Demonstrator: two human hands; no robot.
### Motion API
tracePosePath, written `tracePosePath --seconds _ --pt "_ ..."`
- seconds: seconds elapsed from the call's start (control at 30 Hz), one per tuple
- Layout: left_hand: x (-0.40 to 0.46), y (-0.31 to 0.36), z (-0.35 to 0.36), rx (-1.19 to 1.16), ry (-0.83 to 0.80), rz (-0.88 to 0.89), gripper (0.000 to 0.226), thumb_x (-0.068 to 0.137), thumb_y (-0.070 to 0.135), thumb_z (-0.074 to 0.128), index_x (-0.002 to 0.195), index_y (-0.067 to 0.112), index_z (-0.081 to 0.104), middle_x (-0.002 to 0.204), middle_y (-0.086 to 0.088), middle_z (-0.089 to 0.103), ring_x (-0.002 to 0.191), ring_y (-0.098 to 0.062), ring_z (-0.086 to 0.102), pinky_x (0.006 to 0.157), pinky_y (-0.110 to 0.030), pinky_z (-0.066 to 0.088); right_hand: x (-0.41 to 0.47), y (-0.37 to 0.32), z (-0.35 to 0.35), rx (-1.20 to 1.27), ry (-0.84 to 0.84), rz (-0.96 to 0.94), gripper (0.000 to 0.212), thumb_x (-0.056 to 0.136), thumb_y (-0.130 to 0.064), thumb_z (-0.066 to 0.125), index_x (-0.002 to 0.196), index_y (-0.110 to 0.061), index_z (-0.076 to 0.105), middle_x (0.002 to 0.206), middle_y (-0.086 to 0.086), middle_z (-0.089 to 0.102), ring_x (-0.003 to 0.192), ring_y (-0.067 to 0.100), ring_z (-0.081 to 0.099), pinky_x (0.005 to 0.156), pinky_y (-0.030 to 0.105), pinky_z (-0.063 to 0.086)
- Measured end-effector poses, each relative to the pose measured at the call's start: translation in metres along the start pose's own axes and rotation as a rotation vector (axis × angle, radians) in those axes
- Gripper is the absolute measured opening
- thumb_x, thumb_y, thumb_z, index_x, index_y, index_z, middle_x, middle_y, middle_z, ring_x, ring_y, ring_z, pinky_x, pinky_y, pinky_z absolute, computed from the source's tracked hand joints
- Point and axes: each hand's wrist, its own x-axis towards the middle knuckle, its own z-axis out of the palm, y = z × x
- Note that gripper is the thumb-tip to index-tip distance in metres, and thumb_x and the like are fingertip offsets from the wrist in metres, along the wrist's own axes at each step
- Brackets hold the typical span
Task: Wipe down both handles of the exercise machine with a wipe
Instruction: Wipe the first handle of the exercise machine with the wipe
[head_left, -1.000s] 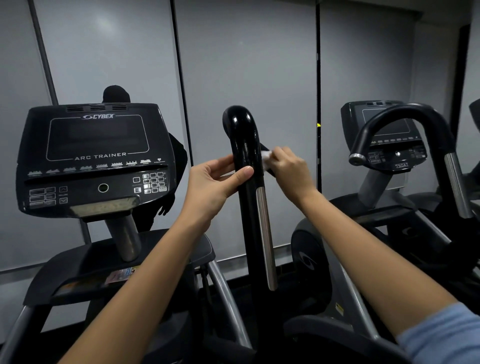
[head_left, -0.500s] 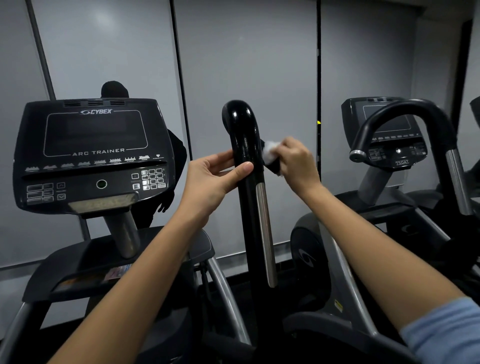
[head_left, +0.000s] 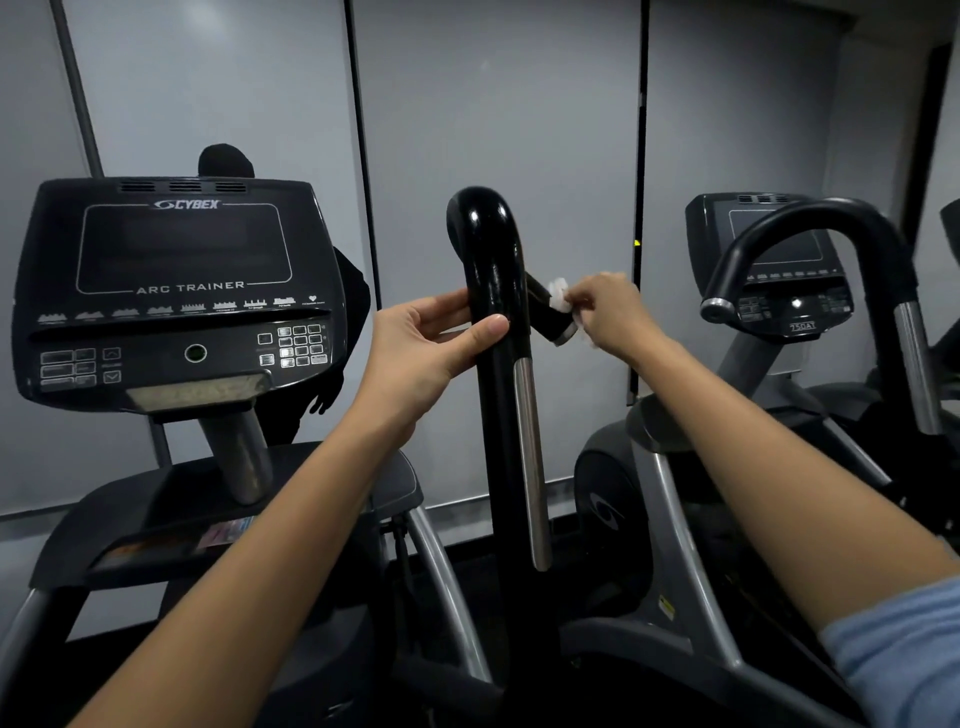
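The left hand (head_left: 431, 343) curls round the upright black handle (head_left: 493, 291), thumb across its front. The right hand (head_left: 608, 312) pinches a small white wipe (head_left: 560, 295) against the handle's short side stub (head_left: 545, 312) (chrome-capped at its end). The Cybex console (head_left: 176, 291) sits to the left.

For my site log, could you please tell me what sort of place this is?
Most likely a gym or fitness room: a Cybex Arc Trainer console, a second machine beside it, and a black handle being wiped.
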Motion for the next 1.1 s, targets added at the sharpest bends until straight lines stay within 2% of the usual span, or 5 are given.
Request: tracePosePath --seconds 0.17,0.3,0.6,0.73,1.1 --pt "-0.001 0.001 0.001 0.007 -0.004 0.011 0.034 0.078 0.002 0.069 0.111 0.008 0.064 0.100 0.000 0.071 0.085 -0.007 0.070 0.078 -0.019 0.056 0.038 -0.045 -0.017 0.193 0.098 0.033 0.040 0.079 0.005 0.044 0.047 -0.019 0.046 0.056 0.011 0.043 0.065 0.022 0.040 0.059 0.026 0.029" --pt "-0.002 0.003 0.001 0.008 -0.021 0.007 0.033 0.079 0.000 0.068 0.111 0.009 0.064 0.096 0.000 0.071 0.078 -0.005 0.070 0.073 -0.016 0.055 0.055 -0.074 -0.012 0.336 0.042 -0.051 0.040 0.081 0.003 0.051 0.048 -0.018 0.051 0.054 0.000 0.050 0.059 0.012 0.045 0.051 0.013 0.036" --pt "-0.001 0.001 0.000 0.006 -0.017 0.001 0.033 0.079 0.002 0.069 0.110 0.010 0.064 0.101 -0.001 0.071 0.084 -0.007 0.070 0.078 -0.018 0.056 -0.004 0.005 -0.005 0.207 -0.139 0.153 0.030 0.087 0.003 0.041 0.072 0.003 0.067 0.060 0.016 0.051 0.058 0.024 0.046 0.055 0.028 0.038" --pt "-0.001 0.001 0.000 0.000 -0.022 0.010 0.031 0.079 0.001 0.069 0.108 0.013 0.065 0.098 0.001 0.071 0.083 -0.007 0.070 0.077 -0.018 0.056 0.020 -0.022 -0.011 0.109 0.004 0.056 0.037 0.080 0.006 0.042 0.048 -0.012 0.042 0.050 0.006 0.036 0.060 0.027 0.036 0.052 0.030 0.027" --pt "-0.003 0.000 0.001 -0.001 -0.019 0.027 0.035 0.080 0.000 0.067 0.115 0.006 0.063 0.102 -0.003 0.070 0.085 -0.007 0.070 0.079 -0.018 0.056 -0.026 0.001 0.024 -0.124 0.156 -0.166 0.027 0.078 0.008 0.051 0.096 -0.005 0.065 0.095 0.013 0.068 0.079 0.033 0.061 0.065 0.037 0.048"
